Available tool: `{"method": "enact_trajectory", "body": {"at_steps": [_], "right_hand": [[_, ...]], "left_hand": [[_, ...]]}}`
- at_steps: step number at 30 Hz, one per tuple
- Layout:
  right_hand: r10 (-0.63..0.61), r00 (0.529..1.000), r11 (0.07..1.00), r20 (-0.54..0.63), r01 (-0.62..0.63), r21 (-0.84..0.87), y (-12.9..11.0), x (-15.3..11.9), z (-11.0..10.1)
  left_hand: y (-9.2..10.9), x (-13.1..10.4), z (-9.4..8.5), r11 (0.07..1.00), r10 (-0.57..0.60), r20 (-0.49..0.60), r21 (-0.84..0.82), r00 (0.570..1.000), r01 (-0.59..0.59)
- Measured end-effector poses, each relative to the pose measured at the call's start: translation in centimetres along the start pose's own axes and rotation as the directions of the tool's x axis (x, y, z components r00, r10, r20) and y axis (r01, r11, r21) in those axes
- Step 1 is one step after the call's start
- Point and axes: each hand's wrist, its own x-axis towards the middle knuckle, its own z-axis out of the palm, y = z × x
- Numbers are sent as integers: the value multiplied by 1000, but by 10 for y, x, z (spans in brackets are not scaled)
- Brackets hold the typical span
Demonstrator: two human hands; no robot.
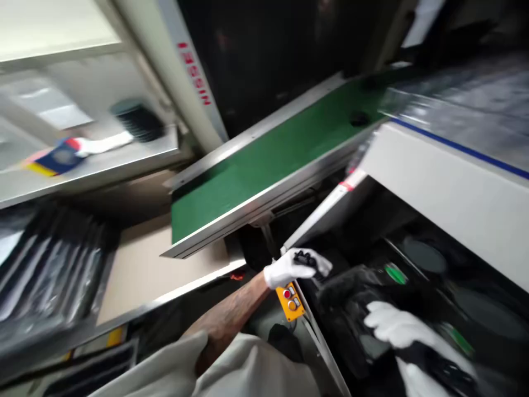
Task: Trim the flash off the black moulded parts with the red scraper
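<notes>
My left hand (295, 267), in a white glove, is closed with a small knobbed black part (306, 258) between thumb and fingers. It hovers just above a yellow control box (290, 301) with a red button and an orange one. Lower right, my right hand (403, 331), also white-gloved, is blurred by motion over dark items. Its fingertips are close to a black part (351, 300) there. Another black piece (448, 370) lies across this hand; whether it is gripped I cannot tell.
A green conveyor belt (248, 171) runs diagonally ahead, carrying a dark part (359, 118). On the right stands a white-sided bench (446, 193) with clear plastic trays on top. Dark bagged items (49, 270) sit on the left shelf, beneath a ledge (144, 151) bearing black stacked pieces.
</notes>
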Motion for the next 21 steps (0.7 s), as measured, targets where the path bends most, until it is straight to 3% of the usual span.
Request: {"method": "enact_trajectory", "body": {"at_steps": [3,4,5,7,9,10,11,12,13,15,17,19,21], "right_hand": [[131,971,965,198,-170,198,26,-9,109],[171,934,937,315,-252,240,29,-11,151],[202,872,906,446,-340,254,29,-13,194],[246,700,847,670,-491,202,26,-19,278],[258,545,827,798,-552,110,24,-30,359],[253,489,836,835,-544,66,26,-36,398],[237,444,857,864,-514,29,30,-43,435],[223,405,884,887,-468,-9,36,-49,471],[220,375,904,901,-425,-44,43,-55,506],[232,361,932,903,-347,-101,59,-61,571],[249,394,951,885,-271,-147,75,-60,629],[255,432,965,865,-170,-200,90,-56,676],[260,451,964,854,-63,-260,104,-52,707]], "left_hand": [[-4,-132,-39,994,-32,-314,91,949,64],[-7,-173,-49,988,-22,-433,125,901,85],[-10,-212,-58,987,10,-566,139,824,84],[-20,-282,-81,994,52,-807,96,589,44],[-33,-343,-111,996,85,-965,89,248,9],[-40,-371,-130,994,109,-992,110,59,17],[-46,-397,-149,989,140,-985,135,-97,60],[-51,-422,-169,982,170,-965,149,-200,117],[-55,-445,-189,976,186,-949,149,-254,159],[-57,-484,-227,963,198,-945,138,-260,231],[-53,-514,-264,944,205,-956,136,-211,300],[-46,-534,-299,900,229,-964,158,-133,406],[-41,-545,-332,839,244,-970,202,-17,505]]}}
